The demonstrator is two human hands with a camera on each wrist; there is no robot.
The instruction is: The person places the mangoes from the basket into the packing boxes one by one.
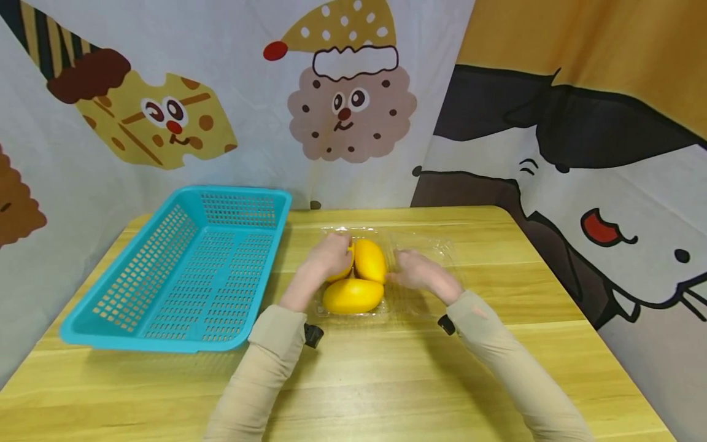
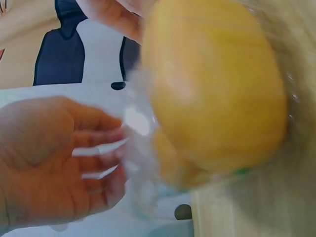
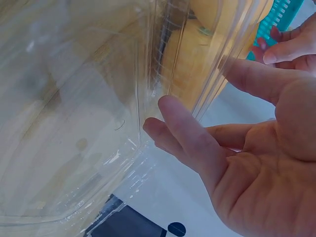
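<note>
A clear plastic clamshell box [image 1: 381, 307] lies on the table with its see-through lid [image 3: 84, 123] folded out to the right. Inside sit yellow mangoes: one at the front [image 1: 353, 296], one at the back right [image 1: 370, 261], and one at the left, partly covered by my left hand [image 1: 329, 253]. That hand's fingers are loosely bent against the box's side in the left wrist view, holding no mango. My right hand [image 1: 415, 270] is over the hinge side, its thumb [image 3: 252, 81] at the box's edge and its fingertips [image 3: 173, 108] by the lid.
A blue perforated plastic basket [image 1: 270, 264] stands on the wooden table [image 1: 353, 393], left of the box. Behind the table hangs a curtain [image 1: 243, 37] printed with cartoon figures.
</note>
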